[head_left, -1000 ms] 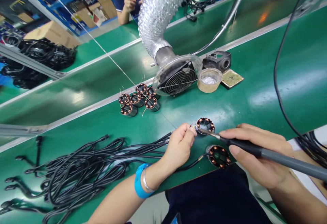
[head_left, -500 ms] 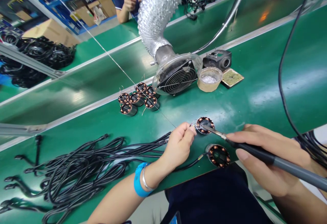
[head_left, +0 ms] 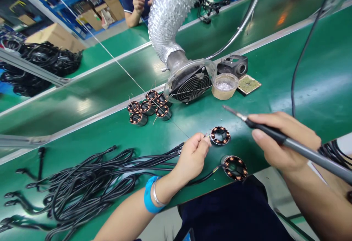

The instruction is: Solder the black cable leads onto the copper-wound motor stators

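My left hand [head_left: 194, 154] pinches thin wire ends at the left rim of a copper-wound motor stator [head_left: 228, 137]. In my right hand [head_left: 286, 138] is a soldering iron [head_left: 271, 134], held like a pen. Its tip points up and left, above the bench and apart from the stator. Nearer the bench edge lies a second stator [head_left: 244, 165], joined to a black cable [head_left: 205, 177]. Black cables [head_left: 90, 182] run in a tangled bundle to the left of my left hand; my fingers hide where the pinched wires begin.
Beyond my hands stand a fume extractor [head_left: 192, 87] on a silver duct [head_left: 165, 25], a solder pot [head_left: 224, 91], a square sponge tray [head_left: 249, 84] and a black iron holder [head_left: 233, 65]. Several stators [head_left: 139, 118] cluster at its left. A co-worker [head_left: 134, 3] sits across.
My right hand has lifted the soldering iron away from the stator, its tip rising toward the solder pot. My left hand has stayed at the stator's rim.
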A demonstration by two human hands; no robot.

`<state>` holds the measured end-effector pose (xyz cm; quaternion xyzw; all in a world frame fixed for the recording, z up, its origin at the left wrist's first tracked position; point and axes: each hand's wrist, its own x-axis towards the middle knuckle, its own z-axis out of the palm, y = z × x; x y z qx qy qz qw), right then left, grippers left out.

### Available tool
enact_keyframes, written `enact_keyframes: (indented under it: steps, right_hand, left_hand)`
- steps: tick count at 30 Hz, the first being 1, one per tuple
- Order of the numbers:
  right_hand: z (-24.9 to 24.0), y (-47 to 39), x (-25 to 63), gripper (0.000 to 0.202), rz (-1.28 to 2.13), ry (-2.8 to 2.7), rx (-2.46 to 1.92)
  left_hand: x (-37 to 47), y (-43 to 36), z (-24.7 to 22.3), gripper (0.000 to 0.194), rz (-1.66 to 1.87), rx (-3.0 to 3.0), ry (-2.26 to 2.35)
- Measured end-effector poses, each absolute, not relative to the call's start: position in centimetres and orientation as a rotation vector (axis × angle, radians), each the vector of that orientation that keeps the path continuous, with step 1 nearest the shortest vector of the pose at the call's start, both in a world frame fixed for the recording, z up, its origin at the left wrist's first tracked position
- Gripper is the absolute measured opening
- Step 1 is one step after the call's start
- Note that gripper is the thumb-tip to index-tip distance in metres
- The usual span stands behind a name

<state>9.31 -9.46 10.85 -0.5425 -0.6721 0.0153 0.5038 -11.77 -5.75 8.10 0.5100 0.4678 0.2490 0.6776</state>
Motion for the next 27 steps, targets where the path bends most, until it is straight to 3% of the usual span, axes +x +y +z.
enact_keyframes:
  steps: [4,8,14,21,27]
  right_hand:
    - [8.1,-4.9,12.2,0.035,-0.151,-1.717,-1.391]
    - [6.4,-3.4,13.3,0.033,-0.019,-1.769,-1.482]
    - [7.8,-7.0,9.5,0.015,0.209,-1.758,-1.290]
    - [7.7,-7.5,6.4,0.020,0.316,-1.910,-1.064]
    - [7.5,-7.5,6.4,0.019,0.324,-1.908,-1.028]
  left_hand:
    - [-11.7,-5.8,8.2,0.036,0.565,1.120,1.040]
    - [-11.7,-5.8,8.3,0.035,0.570,1.099,1.028]
    - [-11.9,-5.8,8.2,0.033,0.554,1.078,0.986]
    - [-12.5,-4.8,8.8,0.033,0.496,1.058,0.920]
    - [-13.0,-3.5,9.4,0.021,0.509,1.250,0.939]
